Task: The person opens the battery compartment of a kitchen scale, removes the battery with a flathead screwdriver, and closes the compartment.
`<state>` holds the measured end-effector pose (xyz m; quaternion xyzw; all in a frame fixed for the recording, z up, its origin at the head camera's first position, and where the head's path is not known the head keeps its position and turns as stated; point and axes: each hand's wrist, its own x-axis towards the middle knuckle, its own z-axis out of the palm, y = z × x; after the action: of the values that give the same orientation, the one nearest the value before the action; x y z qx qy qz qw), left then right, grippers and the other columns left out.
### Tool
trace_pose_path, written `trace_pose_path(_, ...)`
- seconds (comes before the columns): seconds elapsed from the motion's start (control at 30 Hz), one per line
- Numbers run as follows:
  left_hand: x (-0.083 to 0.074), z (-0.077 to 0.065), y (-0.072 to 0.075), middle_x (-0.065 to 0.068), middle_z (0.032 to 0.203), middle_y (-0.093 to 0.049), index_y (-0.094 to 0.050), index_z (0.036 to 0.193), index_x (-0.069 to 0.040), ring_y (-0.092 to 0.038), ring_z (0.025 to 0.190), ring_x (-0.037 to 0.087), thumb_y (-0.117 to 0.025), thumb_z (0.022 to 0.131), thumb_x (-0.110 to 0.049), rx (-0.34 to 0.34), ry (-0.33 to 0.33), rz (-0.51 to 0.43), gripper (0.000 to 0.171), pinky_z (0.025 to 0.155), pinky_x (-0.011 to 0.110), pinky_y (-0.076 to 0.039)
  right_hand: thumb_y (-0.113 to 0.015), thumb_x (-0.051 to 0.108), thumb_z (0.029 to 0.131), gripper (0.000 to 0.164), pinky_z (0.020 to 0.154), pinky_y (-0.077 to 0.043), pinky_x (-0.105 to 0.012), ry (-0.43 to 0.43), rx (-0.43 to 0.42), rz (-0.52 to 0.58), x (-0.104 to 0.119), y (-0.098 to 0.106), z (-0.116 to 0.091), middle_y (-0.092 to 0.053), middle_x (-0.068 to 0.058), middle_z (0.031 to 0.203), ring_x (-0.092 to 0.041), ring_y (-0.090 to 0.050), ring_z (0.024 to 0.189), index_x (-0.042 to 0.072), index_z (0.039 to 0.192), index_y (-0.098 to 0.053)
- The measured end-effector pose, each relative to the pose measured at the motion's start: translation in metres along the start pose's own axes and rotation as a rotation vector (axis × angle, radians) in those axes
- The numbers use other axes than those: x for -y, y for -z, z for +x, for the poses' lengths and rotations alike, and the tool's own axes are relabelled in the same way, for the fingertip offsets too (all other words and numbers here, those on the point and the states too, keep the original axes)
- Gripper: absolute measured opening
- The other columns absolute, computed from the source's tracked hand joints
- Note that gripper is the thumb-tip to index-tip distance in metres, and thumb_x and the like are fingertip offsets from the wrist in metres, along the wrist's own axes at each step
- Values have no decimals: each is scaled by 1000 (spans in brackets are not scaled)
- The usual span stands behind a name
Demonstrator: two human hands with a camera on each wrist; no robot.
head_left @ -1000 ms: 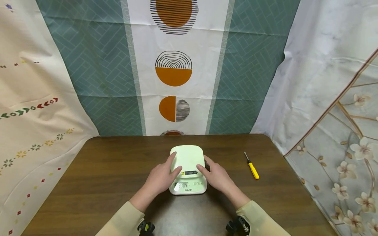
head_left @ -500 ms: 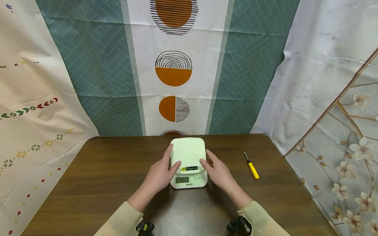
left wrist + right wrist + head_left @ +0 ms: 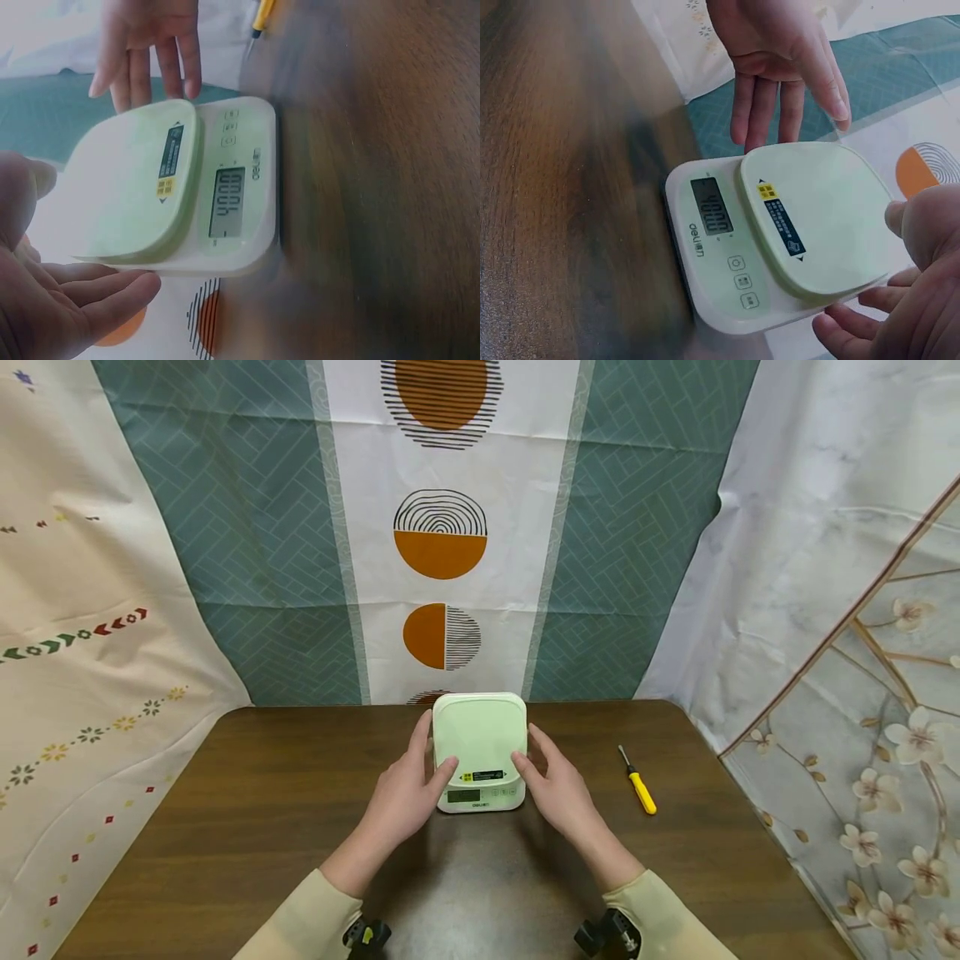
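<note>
A pale green kitchen scale point(image 3: 480, 739) faces me at the middle of the table, its far end apparently tipped up. Its platform carries a black and yellow label, and the display point(image 3: 227, 202) in the left wrist view seems to read 400.0. My left hand point(image 3: 405, 789) holds the left side, with the thumb over the platform's edge and fingers along the side. On the opposite side my right hand point(image 3: 558, 789) holds it in the same way. Its fingertips point(image 3: 847, 322) meet the lower edge in the right wrist view. The scale's underside is hidden.
A screwdriver point(image 3: 637, 785) with a yellow handle lies to the right on the brown wooden table point(image 3: 285, 827). Patterned cloths hang behind the table and at both sides, including a teal cloth point(image 3: 630, 552) at the back.
The scale has moved away from me, and its far end appears to have come up. Both hands have moved forward with it, and their thumbs stand a little farther apart. The screwdriver has stayed put.
</note>
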<state>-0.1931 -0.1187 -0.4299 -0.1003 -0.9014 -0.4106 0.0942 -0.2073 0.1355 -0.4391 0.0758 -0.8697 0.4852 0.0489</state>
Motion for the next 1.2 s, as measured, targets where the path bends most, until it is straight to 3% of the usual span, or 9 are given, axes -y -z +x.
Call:
trace_pose_path(0.2, -3, 1, 3, 17, 160, -58, -14, 179, -14, -67, 133, 37, -73, 109, -37, 1, 18, -41, 94, 108, 66, -51, -69, 35, 112, 74, 114, -50, -60, 18, -22, 64, 3, 3, 0, -56, -12, 164, -34, -65, 138, 9, 172, -36)
trace_pose_path(0.57, -6, 3, 2, 22, 147, -52, -18, 178, -13, -64, 128, 41, -68, 111, -42, -8, 6, -81, 89, 105, 61, -53, -67, 38, 113, 68, 112, -53, -55, 67, -38, 122, 7, 3, 0, -56, -16, 145, -33, -64, 137, 6, 169, -43)
trace_pose_path(0.77, -6, 4, 2, 21, 146, -53, -23, 177, -18, -63, 128, 41, -67, 112, -41, -37, -1, -75, 82, 102, 62, -53, -63, 36, 115, 63, 119, -43, -61, 77, -49, 126, 8, 2, 1, -55, -18, 147, -37, -54, 140, 7, 168, -46)
trace_pose_path(1.03, -5, 6, 4, 17, 158, -57, -32, 171, -13, -57, 145, 38, -67, 112, -45, -33, 5, -99, 75, 116, 66, -45, -63, 38, 115, 66, 117, -47, -57, 72, -41, 129, 10, 2, 0, -52, -19, 152, -35, -56, 139, 7, 169, -43)
trace_pose_path(1.2, -6, 3, 4, 20, 156, -62, -38, 164, -12, -61, 142, 41, -64, 113, -47, -28, 23, -88, 68, 114, 66, -46, -63, 37, 115, 64, 118, -47, -58, 57, -35, 138, 11, 2, -1, -52, -20, 156, -39, -56, 144, 6, 168, -45)
